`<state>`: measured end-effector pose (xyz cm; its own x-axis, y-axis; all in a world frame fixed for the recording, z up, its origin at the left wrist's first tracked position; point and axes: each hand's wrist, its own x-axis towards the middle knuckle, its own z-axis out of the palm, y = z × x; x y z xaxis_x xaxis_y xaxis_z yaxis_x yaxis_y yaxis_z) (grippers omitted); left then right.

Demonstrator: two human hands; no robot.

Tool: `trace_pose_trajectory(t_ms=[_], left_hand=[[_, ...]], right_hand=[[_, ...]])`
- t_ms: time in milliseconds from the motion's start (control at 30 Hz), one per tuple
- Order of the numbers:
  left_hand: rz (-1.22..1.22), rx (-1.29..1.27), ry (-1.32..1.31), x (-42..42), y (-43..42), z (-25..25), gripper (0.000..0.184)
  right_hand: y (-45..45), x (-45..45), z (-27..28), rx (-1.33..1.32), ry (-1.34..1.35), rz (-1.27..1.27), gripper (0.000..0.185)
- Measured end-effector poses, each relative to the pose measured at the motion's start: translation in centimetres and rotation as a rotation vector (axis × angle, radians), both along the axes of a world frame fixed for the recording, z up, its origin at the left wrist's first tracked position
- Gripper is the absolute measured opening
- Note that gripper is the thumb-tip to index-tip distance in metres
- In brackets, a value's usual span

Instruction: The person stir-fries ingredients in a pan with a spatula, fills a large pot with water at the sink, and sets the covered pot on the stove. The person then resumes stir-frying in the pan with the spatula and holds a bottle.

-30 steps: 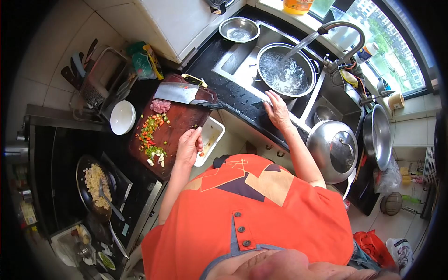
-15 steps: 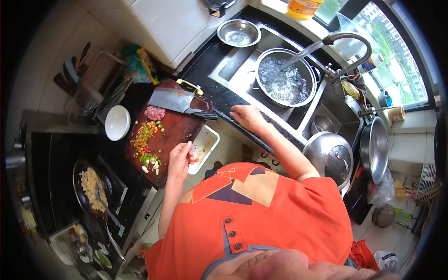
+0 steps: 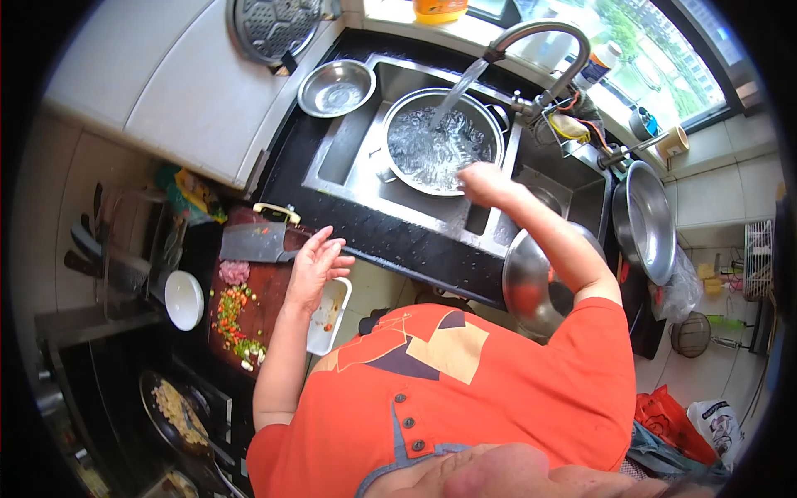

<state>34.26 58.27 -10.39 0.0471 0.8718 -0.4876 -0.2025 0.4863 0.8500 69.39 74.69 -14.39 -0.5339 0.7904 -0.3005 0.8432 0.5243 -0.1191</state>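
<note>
Head view: a large two-handled metal pot sits toward 12 o'clock at the sink, with rippling water inside. The curved tap, toward 1 o'clock, pours a stream into it. The person's right hand is at about 5 o'clock on the pot's rim, fingers curled into a narrow shape; whether it touches the rim or grips anything cannot be told. The right forearm passes above a shiny domed lid toward 3 o'clock.

The left hand is raised toward 9 o'clock, holding nothing visible, its fingers loosely spread. It is beside the cleaver and the reddish-brown cutting board, near a white tray. The cleaver lies flat across the board's upper end. Below it are a small heap of pink meat and a strip of chopped red and green pieces, with pale bits toward the board's lower end.

A white bowl stands just beside the board on its 9 o'clock side. Toward 8 o'clock, a dark frying pan holds pale yellowish food. A shallow metal bowl is toward 11 o'clock, left of the pot.
</note>
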Motion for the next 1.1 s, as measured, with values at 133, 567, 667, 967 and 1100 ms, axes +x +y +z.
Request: trace_pose_trajectory(t_ms=[133, 567, 667, 967, 1100], left_hand=[[-0.062, -0.053, 0.09, 3.0, 6.8, -0.9, 0.065], [-0.086, -0.2, 0.51, 9.6, 19.4, -10.2, 0.046], [-0.031, -0.253, 0.392, 9.5, 20.0, -12.2, 0.029], [0.055, -0.269, 0.399, 8.9, 22.0, -13.7, 0.022], [0.188, -0.239, 0.319, 7.7, 23.5, -15.8, 0.02]], right_hand=[[6.3, 6.2, 1.4, 0.407, -0.288, -0.176, 0.021], [13.7, 12.7, 1.4, 0.928, -0.304, -0.17, 0.039], [11.3, 8.5, 1.8, 0.677, -0.058, -0.237, 0.016], [15.9, 6.9, -9.9, 0.406, -0.192, -0.639, 0.034], [16.4, 5.3, -10.1, 0.454, -0.135, -0.805, 0.036]])
